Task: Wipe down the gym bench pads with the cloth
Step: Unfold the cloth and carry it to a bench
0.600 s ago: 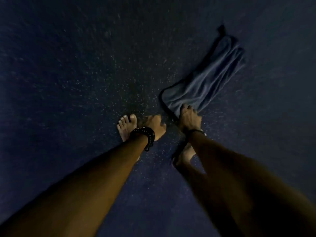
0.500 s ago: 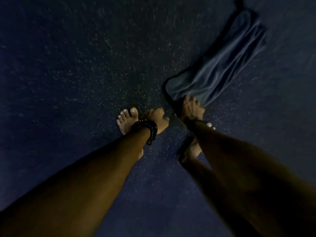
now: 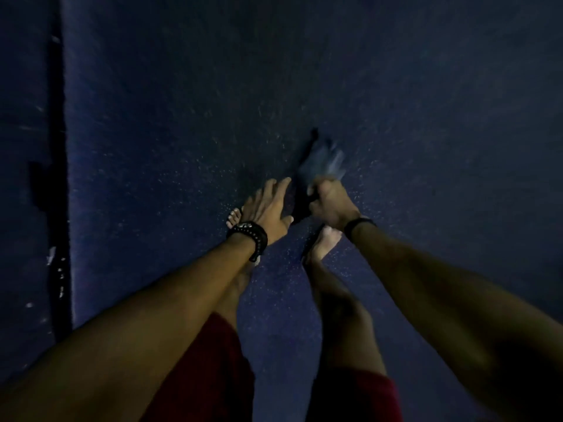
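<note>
1. Head view, hands: my right hand (image 3: pixel 330 204) is curled tight round the cloth (image 3: pixel 324 164), gripping a bunched end of it. The rest of the cloth sticks out beyond my knuckles, blurred. My left hand (image 3: pixel 266 208) holds nothing; its fingers are straight and spread loosely, reaching toward the cloth but apart from it.

2. Head view, surroundings: I am looking straight down at the dark blue speckled floor (image 3: pixel 426 117), with my bare feet just below my hands. The left foot (image 3: pixel 234 217) peeks out beside my beaded wristband (image 3: pixel 249 237). A dark seam (image 3: pixel 56 147) runs down the left edge of the floor. The picture is dim, and I cannot tell whether the cloth touches the floor.

3. Progress, as I judge it: I have the cloth in hand, which is only the first step. No gym bench or pad is in view, so none of the wiping looks done. I have yet to reach the bench and wipe each pad.
</note>
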